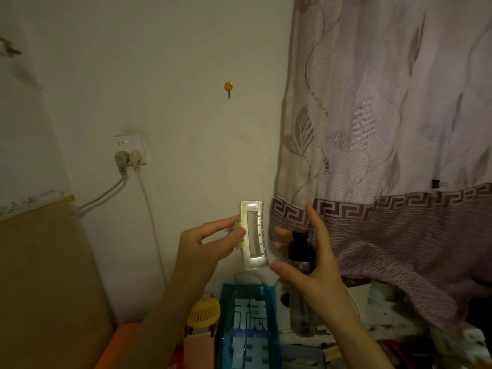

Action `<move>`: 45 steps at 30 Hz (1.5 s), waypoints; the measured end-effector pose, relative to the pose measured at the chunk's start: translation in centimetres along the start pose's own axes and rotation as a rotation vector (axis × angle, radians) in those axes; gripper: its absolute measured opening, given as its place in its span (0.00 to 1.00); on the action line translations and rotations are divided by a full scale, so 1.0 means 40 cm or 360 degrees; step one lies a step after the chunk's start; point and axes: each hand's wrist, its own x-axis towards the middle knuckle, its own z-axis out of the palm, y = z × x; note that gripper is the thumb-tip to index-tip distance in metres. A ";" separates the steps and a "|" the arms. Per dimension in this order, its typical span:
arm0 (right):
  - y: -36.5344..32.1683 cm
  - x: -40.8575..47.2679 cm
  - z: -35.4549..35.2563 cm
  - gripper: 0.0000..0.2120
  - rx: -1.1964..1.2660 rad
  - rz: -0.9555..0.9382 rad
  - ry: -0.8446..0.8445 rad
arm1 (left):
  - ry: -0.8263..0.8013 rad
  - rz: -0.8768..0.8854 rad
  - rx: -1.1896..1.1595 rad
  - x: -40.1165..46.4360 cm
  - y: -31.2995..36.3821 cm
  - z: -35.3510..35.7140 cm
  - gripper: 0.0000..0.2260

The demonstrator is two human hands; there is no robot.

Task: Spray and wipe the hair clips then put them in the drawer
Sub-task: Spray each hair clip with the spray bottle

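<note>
Left hand pinching upright clear hair clip; right hand gripping black-capped spray bottle just beside.

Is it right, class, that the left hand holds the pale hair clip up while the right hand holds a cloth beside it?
Not quite. The head view shows the right hand holding a spray bottle, not a cloth. The left hand does hold the hair clip.

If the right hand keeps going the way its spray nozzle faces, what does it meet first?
Most likely the hair clip, held upright by the left hand just left of the spray bottle in the right hand. A narrow gap shows between them; depth is unclear, so they may not line up exactly.
</note>
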 end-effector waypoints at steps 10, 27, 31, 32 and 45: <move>0.043 -0.040 0.006 0.42 0.0087 0.0143 -0.0288 | -0.0071 -0.0073 -0.0059 -0.078 -0.035 0.010 0.10; 0.170 -0.166 0.063 0.40 0.0124 0.0459 -0.0569 | 0.0082 -0.0412 -0.0034 -0.260 -0.129 -0.029 0.11; 0.207 -0.208 0.081 0.37 0.0159 0.0555 -0.0642 | 0.0172 -0.0536 -0.0010 -0.315 -0.170 -0.040 0.12; 0.216 -0.219 0.087 0.37 0.0164 0.0576 -0.0661 | 0.0191 -0.0557 0.0011 -0.329 -0.180 -0.043 0.12; 0.355 -0.422 0.201 0.37 0.0098 0.0893 -0.0860 | 0.0415 -0.1048 0.0033 -0.549 -0.320 -0.139 0.14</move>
